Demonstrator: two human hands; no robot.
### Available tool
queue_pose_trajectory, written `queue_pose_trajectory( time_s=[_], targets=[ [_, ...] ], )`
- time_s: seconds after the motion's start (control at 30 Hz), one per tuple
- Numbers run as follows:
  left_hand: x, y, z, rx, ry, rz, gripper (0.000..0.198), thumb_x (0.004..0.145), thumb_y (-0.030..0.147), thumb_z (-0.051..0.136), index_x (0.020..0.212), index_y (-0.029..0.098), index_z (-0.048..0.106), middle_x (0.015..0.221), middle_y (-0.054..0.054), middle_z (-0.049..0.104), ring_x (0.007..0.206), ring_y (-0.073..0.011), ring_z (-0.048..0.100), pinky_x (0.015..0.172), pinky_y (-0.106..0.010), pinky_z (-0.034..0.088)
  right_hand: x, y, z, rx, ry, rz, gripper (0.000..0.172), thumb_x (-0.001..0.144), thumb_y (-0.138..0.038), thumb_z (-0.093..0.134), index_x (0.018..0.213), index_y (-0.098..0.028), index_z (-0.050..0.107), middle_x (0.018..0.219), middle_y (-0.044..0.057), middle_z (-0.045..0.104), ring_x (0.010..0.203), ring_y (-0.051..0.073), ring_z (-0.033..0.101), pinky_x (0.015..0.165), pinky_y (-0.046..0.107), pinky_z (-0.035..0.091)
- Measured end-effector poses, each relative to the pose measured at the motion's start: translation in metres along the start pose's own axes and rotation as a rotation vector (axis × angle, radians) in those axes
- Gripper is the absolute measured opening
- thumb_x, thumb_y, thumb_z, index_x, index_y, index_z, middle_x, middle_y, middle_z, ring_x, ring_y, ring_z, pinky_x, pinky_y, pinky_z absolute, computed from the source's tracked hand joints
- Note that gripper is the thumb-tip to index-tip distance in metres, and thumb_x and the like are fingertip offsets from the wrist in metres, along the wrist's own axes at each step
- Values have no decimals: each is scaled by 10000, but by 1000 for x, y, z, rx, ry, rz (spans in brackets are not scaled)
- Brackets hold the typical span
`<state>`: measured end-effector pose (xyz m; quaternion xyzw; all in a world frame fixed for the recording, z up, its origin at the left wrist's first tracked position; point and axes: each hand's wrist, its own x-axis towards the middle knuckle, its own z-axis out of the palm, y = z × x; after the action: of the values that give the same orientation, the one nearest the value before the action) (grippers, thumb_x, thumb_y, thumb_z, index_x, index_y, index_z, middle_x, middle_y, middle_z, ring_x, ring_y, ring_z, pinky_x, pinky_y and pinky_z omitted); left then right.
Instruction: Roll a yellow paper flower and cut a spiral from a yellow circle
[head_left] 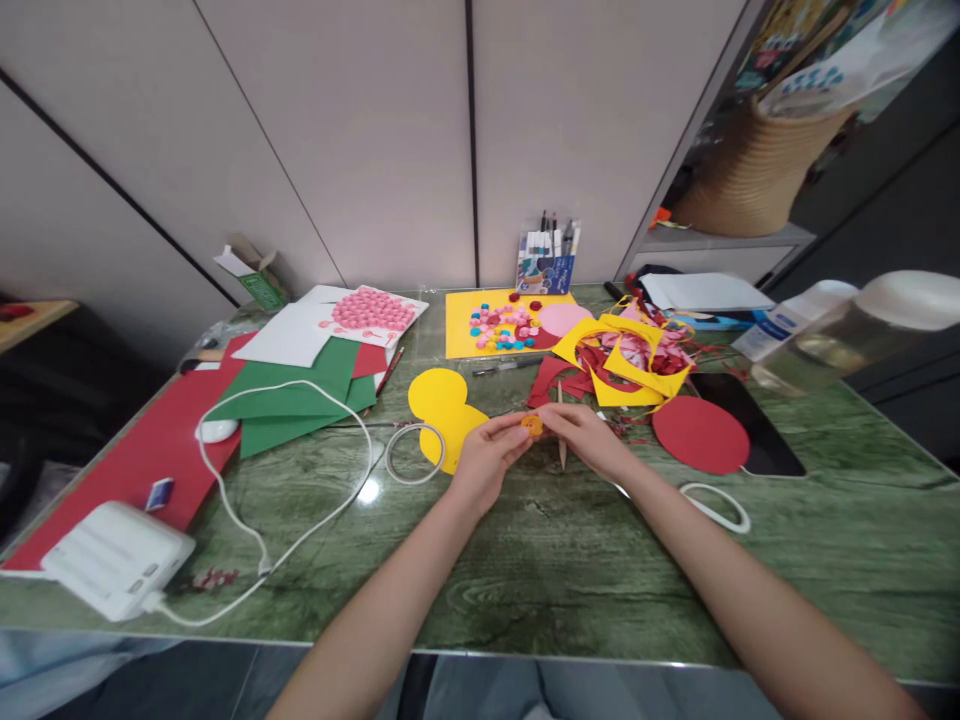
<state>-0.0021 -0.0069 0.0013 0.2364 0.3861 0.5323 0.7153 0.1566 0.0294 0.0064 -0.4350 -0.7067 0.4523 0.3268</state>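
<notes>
Both hands meet over the middle of the green marble-pattern table (570, 560). My left hand (486, 462) and my right hand (592, 438) pinch a small orange rolled paper coil (532, 426) between their fingertips. My right hand also grips a thin wooden stick (561, 440) that points down toward the table. Just left of my left hand lie yellow paper circles (442, 405) and a roll of clear tape (415, 453).
A red paper disc (700, 434) on a dark tablet (757, 440) lies right. Yellow and red paper scraps (637, 360) and a yellow sheet with small coils (502, 325) sit behind. Green, white and red sheets (292, 390), a white power bank (116, 560) and cable (300, 520) lie left.
</notes>
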Motion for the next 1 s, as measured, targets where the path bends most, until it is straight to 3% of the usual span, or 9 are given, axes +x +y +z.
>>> queue_pose_trajectory(
  time_s=[0.23, 0.4, 1.0],
  targets=[
    [-2, -1, 1, 133, 52, 136, 250, 599, 204, 770, 831, 130, 713, 787, -51, 720, 695, -119, 644, 721, -242, 503, -6, -10, 4, -114, 30, -33, 246, 835, -333, 544, 959, -188, 700, 958, 57, 721, 855, 219, 649, 757, 308, 480],
    [-1, -4, 1, 179, 72, 211, 228, 619, 217, 753, 826, 130, 717, 797, -56, 717, 708, -131, 638, 717, -257, 512, -9, -13, 5, -206, 41, -90, 248, 856, -304, 524, 1013, -213, 694, 948, 45, 717, 826, 201, 641, 758, 301, 467],
    [0, -6, 1, 164, 134, 229, 252, 578, 209, 771, 812, 133, 717, 806, -62, 717, 725, -134, 636, 774, -284, 497, -10, -15, 8, -318, 19, -169, 314, 888, -235, 487, 1175, -243, 614, 1012, 57, 681, 893, 194, 616, 803, 311, 455]
  ],
)
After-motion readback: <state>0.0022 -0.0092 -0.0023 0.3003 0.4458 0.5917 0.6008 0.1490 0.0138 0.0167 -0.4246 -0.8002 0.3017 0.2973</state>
